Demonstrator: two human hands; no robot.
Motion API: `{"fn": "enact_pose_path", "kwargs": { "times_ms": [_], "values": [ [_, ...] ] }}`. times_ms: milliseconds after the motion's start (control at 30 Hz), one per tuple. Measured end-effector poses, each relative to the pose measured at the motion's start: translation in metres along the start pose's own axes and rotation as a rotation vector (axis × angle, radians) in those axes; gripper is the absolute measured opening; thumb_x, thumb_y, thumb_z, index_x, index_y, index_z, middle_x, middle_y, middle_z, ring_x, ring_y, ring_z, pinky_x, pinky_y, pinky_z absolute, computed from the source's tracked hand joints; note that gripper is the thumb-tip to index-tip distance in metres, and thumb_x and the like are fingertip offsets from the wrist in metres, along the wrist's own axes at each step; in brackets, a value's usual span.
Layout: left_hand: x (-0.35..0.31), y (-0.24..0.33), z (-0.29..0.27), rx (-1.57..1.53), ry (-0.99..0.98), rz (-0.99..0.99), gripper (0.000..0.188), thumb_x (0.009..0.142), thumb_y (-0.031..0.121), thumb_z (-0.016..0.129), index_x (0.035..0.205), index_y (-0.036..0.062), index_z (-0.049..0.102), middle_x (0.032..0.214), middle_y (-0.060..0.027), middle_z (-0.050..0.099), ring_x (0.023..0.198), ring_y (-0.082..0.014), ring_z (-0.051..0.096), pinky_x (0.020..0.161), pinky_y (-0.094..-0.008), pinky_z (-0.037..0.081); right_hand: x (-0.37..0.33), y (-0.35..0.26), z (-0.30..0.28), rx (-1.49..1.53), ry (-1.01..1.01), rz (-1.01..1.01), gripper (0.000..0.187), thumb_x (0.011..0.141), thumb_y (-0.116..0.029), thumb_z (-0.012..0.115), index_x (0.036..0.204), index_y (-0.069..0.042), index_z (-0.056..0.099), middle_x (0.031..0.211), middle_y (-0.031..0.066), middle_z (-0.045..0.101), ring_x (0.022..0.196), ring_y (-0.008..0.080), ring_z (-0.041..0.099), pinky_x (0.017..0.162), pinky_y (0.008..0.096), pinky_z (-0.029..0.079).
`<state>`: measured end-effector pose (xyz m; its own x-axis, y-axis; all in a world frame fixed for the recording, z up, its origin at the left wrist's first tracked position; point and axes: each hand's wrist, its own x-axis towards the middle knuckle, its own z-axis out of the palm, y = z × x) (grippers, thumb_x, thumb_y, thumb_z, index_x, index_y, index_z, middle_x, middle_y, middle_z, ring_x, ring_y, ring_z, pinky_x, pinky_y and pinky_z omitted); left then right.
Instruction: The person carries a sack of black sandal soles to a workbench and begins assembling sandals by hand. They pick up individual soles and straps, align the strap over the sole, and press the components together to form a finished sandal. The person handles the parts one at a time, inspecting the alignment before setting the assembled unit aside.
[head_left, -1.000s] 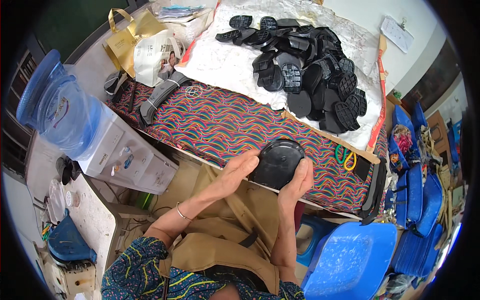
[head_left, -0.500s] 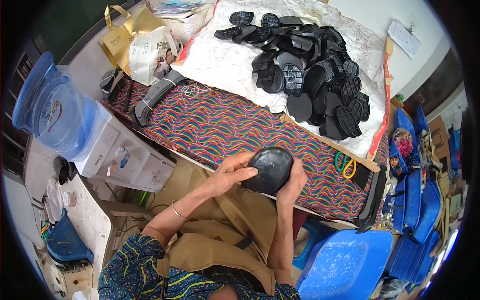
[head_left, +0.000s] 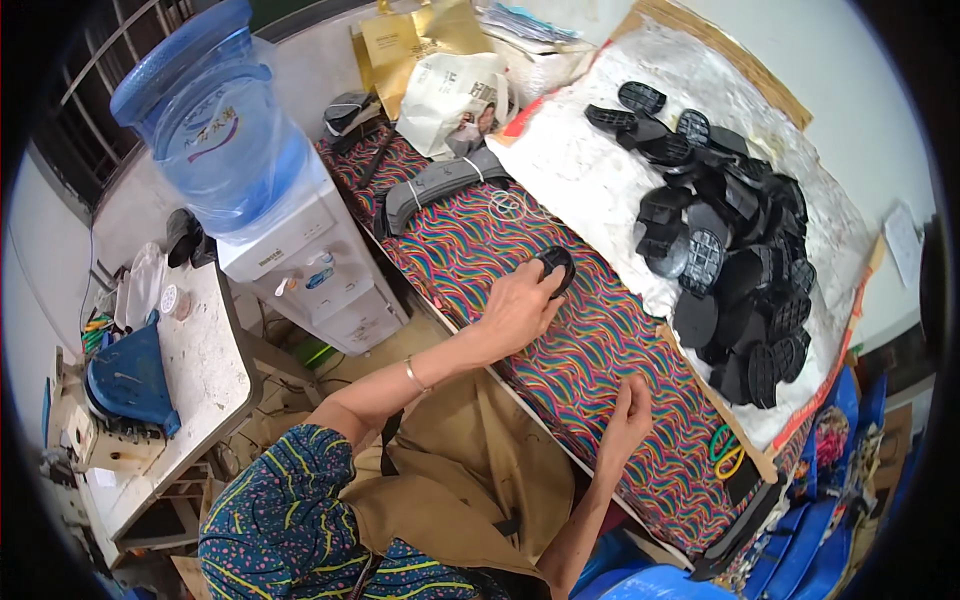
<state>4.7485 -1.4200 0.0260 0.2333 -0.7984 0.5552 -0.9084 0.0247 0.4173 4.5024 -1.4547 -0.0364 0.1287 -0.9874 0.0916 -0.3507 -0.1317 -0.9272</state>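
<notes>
My left hand [head_left: 520, 312] reaches over the patterned cloth with its fingers closed on a black, rounded shoe sole piece [head_left: 558, 272]. The piece is tilted, just above or touching the cloth; I cannot tell which. My right hand [head_left: 627, 418] hovers by the cloth's near side, fingers drawn together and nothing visible in them. On a white sheet [head_left: 600, 185] to the right lies a heap of black sole pieces [head_left: 745, 270], several with a grid tread showing. Beyond my left hand rests a tied bundle of dark grey curved strips [head_left: 440, 190].
A water dispenser [head_left: 330, 270] with a blue bottle [head_left: 235, 140] stands on the left, beside a white table [head_left: 215, 350]. White [head_left: 450, 105] and gold [head_left: 425, 35] bags sit at the back. Green-and-yellow-handled scissors [head_left: 728, 455] lie at the right, near blue bins [head_left: 790, 545].
My left hand has carried the sole piece away from my body and over the cloth. My right hand has let go of it and drawn apart. The view has swung left.
</notes>
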Motion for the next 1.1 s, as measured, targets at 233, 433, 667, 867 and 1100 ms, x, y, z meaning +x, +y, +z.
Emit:
{"fn": "enact_pose_path", "kwargs": {
  "times_ms": [233, 433, 667, 867, 1100],
  "values": [
    [-0.004, -0.036, 0.046, 0.130, -0.093, 0.038, 0.039, 0.077, 0.028, 0.071, 0.106, 0.0037, 0.064, 0.097, -0.0156, 0.055, 0.090, -0.0345, 0.054, 0.079, -0.0438, 0.047, 0.000, 0.016, 0.011, -0.017, 0.116, -0.256, 0.017, 0.095, -0.002, 0.055, 0.110, 0.002, 0.063, 0.098, 0.0064, 0.066, 0.082, 0.0114, 0.058, 0.066, 0.0255, 0.044],
    [0.066, -0.127, -0.005, 0.253, 0.181, -0.142, 0.029, 0.071, 0.015, 0.073, 0.094, 0.0013, 0.063, 0.097, -0.0178, 0.055, 0.095, -0.0345, 0.054, 0.079, -0.0458, 0.044, 0.004, 0.015, 0.005, 0.111, 0.109, -0.180, 0.013, 0.097, -0.005, 0.055, 0.103, 0.001, 0.065, 0.093, 0.0040, 0.066, 0.079, 0.0082, 0.056, 0.067, 0.0224, 0.044],
    [0.073, -0.273, -0.018, 0.691, -0.028, -0.227, 0.067, 0.064, 0.033, 0.082, 0.116, 0.0010, 0.053, 0.107, -0.0155, 0.056, 0.102, -0.0334, 0.054, 0.087, -0.0487, 0.044, 0.006, 0.011, 0.011, 0.144, 0.106, -0.156, 0.014, 0.094, 0.004, 0.050, 0.099, 0.004, 0.062, 0.093, 0.0081, 0.066, 0.085, 0.0143, 0.060, 0.078, 0.0266, 0.047],
    [0.092, -0.264, -0.055, 0.349, -0.237, -0.378, 0.034, 0.069, 0.029, 0.072, 0.084, -0.0014, 0.068, 0.081, -0.0205, 0.069, 0.074, -0.0338, 0.068, 0.070, -0.0407, 0.055, 0.004, 0.010, 0.007, 0.138, 0.103, -0.128, 0.011, 0.094, 0.001, 0.053, 0.099, 0.004, 0.063, 0.092, 0.0073, 0.065, 0.084, 0.0137, 0.060, 0.077, 0.0262, 0.048],
    [0.049, -0.182, -0.100, -1.276, -0.433, -0.921, 0.040, 0.083, 0.023, 0.062, 0.110, -0.0070, 0.063, 0.098, -0.0185, 0.070, 0.084, -0.0252, 0.069, 0.077, -0.0403, 0.057, -0.009, 0.004, 0.014, 0.249, 0.089, -0.093, 0.013, 0.095, -0.003, 0.055, 0.102, 0.003, 0.065, 0.090, 0.0069, 0.066, 0.081, 0.0120, 0.061, 0.075, 0.0256, 0.049]
  ]
}}
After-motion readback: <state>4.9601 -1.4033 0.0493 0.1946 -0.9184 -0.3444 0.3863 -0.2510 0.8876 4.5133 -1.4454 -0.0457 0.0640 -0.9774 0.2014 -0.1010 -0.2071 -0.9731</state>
